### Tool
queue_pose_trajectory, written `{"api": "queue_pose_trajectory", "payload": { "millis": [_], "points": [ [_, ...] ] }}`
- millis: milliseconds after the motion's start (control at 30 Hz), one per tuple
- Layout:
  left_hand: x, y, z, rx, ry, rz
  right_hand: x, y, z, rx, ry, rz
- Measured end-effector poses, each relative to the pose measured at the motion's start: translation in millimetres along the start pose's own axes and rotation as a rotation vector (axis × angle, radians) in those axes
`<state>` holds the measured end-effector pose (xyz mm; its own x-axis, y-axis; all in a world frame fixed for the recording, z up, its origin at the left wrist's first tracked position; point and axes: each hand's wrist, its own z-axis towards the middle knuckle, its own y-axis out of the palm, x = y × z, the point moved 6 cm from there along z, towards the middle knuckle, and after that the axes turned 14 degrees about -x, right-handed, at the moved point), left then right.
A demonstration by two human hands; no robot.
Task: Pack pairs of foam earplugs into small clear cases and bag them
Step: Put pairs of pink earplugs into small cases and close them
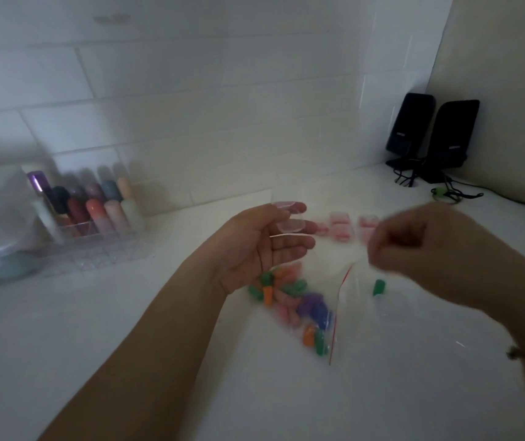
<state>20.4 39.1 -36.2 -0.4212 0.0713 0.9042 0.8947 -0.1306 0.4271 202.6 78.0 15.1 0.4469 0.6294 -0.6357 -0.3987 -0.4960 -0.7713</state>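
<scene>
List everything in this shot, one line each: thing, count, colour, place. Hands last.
bag of earplugs: one, clear with a red strip, many mixed-colour plugs, table centre
loose earplug: one, green, right of the bag
filled cases: a few, clear with pink inside, blurred, behind the hands
open case: one, clear, on the left fingers
organiser: one, clear, coloured tubes inside, left by the wall
speakers: two, black, far right corner
left hand: palm up, fingers straight
right hand: blurred, fingers curled
</scene>
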Motion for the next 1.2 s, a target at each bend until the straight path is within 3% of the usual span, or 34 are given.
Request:
{"api": "queue_pose_trajectory", "payload": {
  "millis": [67, 133, 300, 433, 600, 767, 1000, 1200],
  "points": [
    [-3, -11, 1, 0.095, -0.011, -0.002, 5, 25, -4, -0.442, 0.148, -0.13],
    [-8, -17, 3, 0.147, -0.034, -0.01, 2, 47, -1, -0.575, 0.125, -0.232],
    [-11, -19, 5, 0.152, -0.044, -0.015, -6, 61, 17, -0.39, 0.025, -0.275],
    [-13, -19, 6, 0.153, -0.049, -0.028, -7, 75, 20, -0.372, 0.024, -0.241],
    [-16, -20, 7, 0.161, -0.058, -0.03, -6, 76, 27, -0.083, 0.067, -0.457],
    [-17, -20, 7, 0.179, -0.053, -0.036, -10, 89, 32, 0.024, 0.116, -0.621],
    [-17, -18, 7, 0.193, -0.052, -0.031, -16, 92, 29, 0.011, 0.161, -0.647],
    [-16, -17, 7, 0.199, -0.06, -0.016, -9, 91, 32, -0.019, 0.157, -0.468]
  ]
}}
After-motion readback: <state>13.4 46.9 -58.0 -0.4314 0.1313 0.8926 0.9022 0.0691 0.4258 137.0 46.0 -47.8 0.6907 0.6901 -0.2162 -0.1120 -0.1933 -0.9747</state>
